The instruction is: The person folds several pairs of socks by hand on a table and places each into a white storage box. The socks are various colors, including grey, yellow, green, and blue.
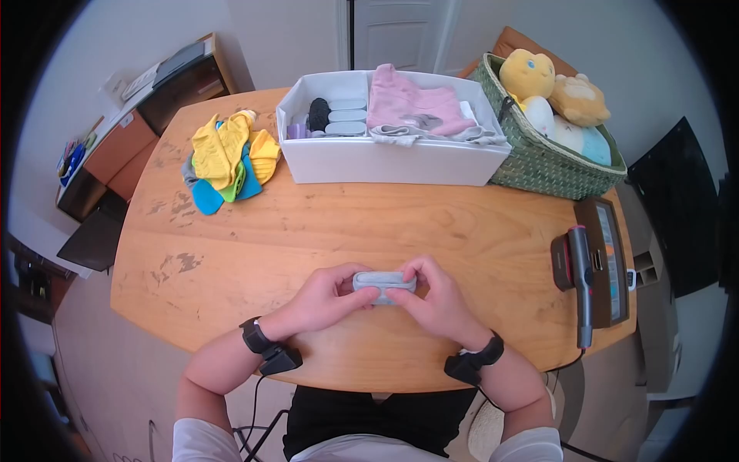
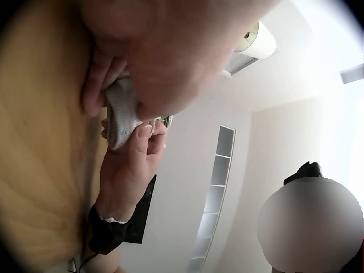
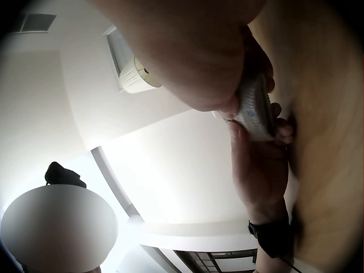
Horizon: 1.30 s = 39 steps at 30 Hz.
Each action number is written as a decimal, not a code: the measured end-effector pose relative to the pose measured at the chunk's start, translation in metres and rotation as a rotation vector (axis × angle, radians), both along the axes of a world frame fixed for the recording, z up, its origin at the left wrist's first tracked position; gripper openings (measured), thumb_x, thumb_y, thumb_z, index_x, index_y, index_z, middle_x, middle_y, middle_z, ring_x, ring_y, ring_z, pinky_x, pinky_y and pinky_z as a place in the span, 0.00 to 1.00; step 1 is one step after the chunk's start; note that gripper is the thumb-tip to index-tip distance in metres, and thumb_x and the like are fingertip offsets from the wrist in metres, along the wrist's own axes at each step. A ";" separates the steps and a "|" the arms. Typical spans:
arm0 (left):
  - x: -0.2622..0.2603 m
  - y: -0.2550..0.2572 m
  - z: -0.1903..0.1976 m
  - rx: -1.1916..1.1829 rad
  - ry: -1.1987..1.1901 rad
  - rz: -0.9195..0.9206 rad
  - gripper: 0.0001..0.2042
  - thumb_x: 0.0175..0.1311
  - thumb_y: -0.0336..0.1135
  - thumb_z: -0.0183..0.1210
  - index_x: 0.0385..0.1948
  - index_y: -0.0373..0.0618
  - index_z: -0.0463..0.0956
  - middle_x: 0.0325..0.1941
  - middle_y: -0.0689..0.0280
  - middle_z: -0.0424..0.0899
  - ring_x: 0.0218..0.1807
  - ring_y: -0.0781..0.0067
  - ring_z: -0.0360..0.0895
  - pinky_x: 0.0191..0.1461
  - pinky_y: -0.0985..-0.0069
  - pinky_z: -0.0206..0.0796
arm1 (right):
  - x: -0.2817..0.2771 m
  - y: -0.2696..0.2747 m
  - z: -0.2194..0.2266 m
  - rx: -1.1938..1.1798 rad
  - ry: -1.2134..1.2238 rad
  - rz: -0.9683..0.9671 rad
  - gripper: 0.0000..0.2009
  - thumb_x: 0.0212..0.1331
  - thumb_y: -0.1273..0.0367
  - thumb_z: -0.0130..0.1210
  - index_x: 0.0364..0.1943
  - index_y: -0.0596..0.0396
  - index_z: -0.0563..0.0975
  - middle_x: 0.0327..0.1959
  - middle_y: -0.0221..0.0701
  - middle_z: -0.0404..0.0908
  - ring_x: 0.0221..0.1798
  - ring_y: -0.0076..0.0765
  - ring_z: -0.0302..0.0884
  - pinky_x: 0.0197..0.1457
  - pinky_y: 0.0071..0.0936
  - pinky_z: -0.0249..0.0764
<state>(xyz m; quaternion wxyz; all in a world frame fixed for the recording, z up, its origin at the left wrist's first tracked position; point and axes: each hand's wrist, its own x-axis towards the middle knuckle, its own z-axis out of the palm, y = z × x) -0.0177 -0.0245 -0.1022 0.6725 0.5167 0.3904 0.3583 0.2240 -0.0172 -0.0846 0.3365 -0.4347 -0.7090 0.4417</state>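
Just above the front part of the wooden table (image 1: 254,250), a small folded bundle of light grey socks (image 1: 385,278) is held between both hands. My left hand (image 1: 323,299) grips its left end, thumb on the near side and fingers behind. From the other end my right hand (image 1: 439,302) pinches it, with the thumb in front and the index finger over the top. Ribbed knit and a small blue mark show on the grey socks (image 2: 121,114) in the left wrist view. Fingers cover both ends of the bundle.
A white divided box (image 1: 392,163) at the back holds folded grey bundles, a black one and pink clothing (image 1: 412,100). Left of it lies a pile of yellow, blue and green socks (image 1: 223,158). A green basket (image 1: 539,165) of plush toys, a brown case (image 1: 604,262) and a corded styling tool (image 1: 581,285) stand right.
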 end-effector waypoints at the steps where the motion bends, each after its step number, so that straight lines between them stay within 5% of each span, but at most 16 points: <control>1: -0.002 0.001 -0.001 0.007 0.071 -0.040 0.17 0.74 0.32 0.63 0.60 0.35 0.74 0.45 0.62 0.86 0.44 0.81 0.84 0.48 0.79 0.77 | 0.000 0.000 0.002 -0.014 -0.009 0.012 0.15 0.63 0.69 0.69 0.44 0.56 0.72 0.40 0.29 0.79 0.41 0.23 0.75 0.46 0.25 0.75; 8: -0.003 0.000 0.007 0.080 0.162 0.032 0.14 0.76 0.35 0.62 0.54 0.35 0.78 0.37 0.65 0.87 0.36 0.83 0.84 0.39 0.81 0.75 | 0.000 0.002 -0.003 -0.226 0.134 0.127 0.18 0.69 0.73 0.63 0.59 0.60 0.72 0.51 0.32 0.80 0.56 0.25 0.81 0.59 0.27 0.80; 17: -0.005 0.005 0.011 0.042 0.286 -0.052 0.14 0.77 0.36 0.61 0.54 0.34 0.77 0.38 0.64 0.86 0.33 0.81 0.84 0.35 0.81 0.75 | 0.003 0.006 -0.007 -0.298 0.096 0.133 0.18 0.71 0.75 0.60 0.61 0.61 0.70 0.51 0.32 0.81 0.53 0.23 0.82 0.54 0.23 0.81; 25: 0.000 0.007 0.008 -0.020 0.106 0.037 0.16 0.74 0.37 0.64 0.53 0.35 0.76 0.33 0.67 0.85 0.32 0.82 0.82 0.32 0.82 0.74 | 0.005 0.012 -0.007 -0.194 0.157 0.092 0.19 0.73 0.72 0.59 0.63 0.61 0.69 0.50 0.33 0.80 0.48 0.23 0.82 0.51 0.23 0.79; 33: -0.016 0.020 -0.012 0.101 0.072 0.199 0.14 0.74 0.34 0.63 0.54 0.36 0.76 0.43 0.64 0.85 0.37 0.77 0.83 0.41 0.78 0.77 | 0.009 0.020 -0.022 -0.059 0.175 -0.017 0.21 0.73 0.62 0.59 0.61 0.61 0.72 0.45 0.37 0.83 0.39 0.27 0.83 0.44 0.28 0.80; 39: -0.040 0.061 0.044 0.326 0.038 0.401 0.16 0.71 0.32 0.62 0.56 0.35 0.76 0.44 0.63 0.85 0.40 0.74 0.83 0.47 0.74 0.76 | 0.011 0.025 -0.029 -0.035 0.163 0.022 0.17 0.76 0.65 0.56 0.59 0.61 0.72 0.44 0.32 0.81 0.38 0.22 0.81 0.42 0.23 0.79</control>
